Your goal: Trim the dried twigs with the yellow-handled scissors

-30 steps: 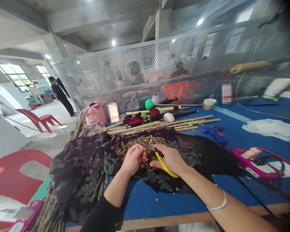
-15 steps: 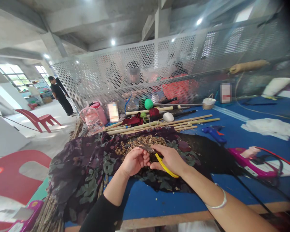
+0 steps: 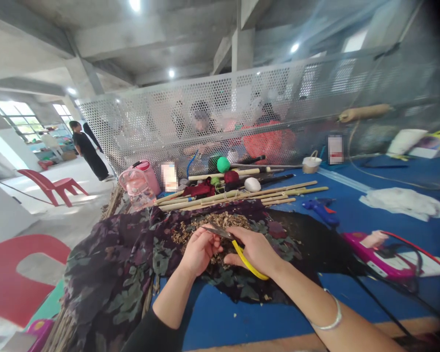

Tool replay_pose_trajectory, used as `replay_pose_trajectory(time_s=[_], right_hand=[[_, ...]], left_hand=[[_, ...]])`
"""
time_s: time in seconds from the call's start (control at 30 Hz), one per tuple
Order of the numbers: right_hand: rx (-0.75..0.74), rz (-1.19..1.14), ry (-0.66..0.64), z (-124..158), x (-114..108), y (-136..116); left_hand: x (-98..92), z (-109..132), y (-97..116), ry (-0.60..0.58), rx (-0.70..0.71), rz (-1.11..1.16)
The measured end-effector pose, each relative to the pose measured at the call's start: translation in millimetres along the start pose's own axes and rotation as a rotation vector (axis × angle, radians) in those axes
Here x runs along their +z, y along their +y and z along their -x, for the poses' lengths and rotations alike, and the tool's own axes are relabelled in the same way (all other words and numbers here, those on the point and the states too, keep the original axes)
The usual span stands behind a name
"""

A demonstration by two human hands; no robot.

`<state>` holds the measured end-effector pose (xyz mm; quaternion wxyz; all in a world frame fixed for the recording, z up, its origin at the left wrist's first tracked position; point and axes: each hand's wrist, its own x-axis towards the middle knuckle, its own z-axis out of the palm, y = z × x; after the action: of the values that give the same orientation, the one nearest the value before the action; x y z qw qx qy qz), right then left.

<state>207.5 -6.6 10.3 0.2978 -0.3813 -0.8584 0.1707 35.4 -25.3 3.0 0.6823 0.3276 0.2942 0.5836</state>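
Observation:
My right hand (image 3: 255,250) holds a pair of scissors with yellow handles (image 3: 250,264). Their dark blades (image 3: 220,231) point left, over the fingertips of my left hand (image 3: 200,250). The left fingers are curled together in a pinch; whatever lies between them is too small to make out. Under both hands is a heap of dry brown plant bits (image 3: 185,233), spread on a dark floral cloth (image 3: 122,254). Part of the heap is hidden by my hands.
Bamboo sticks (image 3: 278,188), yarn balls, a white egg-shaped piece (image 3: 253,184) and a pink bottle (image 3: 149,177) lie beyond the cloth. To the right are a blue glue gun (image 3: 321,211) and a magenta power strip (image 3: 383,261). A perforated screen (image 3: 150,117) stands behind, people beyond it.
The view has shifted slightly, so the scene sits a little lower and to the left. The scissor blades look closer together than before. Both hands stay above the heap.

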Motion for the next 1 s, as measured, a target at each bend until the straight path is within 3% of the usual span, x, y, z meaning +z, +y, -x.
replay_pose_trajectory(time_s=[0.23, 0.47, 0.57, 0.7, 1.0], right_hand=[[0.048, -0.206, 0.101, -4, -4, -2], [0.175, -0.433, 0.172, -35, -9, -25], [0.157, -0.437, 0.164, -43, -3, -35], [0.12, -0.418, 0.181, -45, 4, -40], [0.087, -0.397, 0.225, -45, 4, -37]], left_hand=[[0.1, -3, 1, 0.028, 0.043, -0.046], [-0.8, -4, -1, 0.058, 0.208, -0.47], [0.0, -1, -1, 0.043, 0.267, -0.638], [0.2, 2, -1, 0.107, 0.419, -0.824], [3.0, 4, 4, 0.154, 0.528, -0.881]])
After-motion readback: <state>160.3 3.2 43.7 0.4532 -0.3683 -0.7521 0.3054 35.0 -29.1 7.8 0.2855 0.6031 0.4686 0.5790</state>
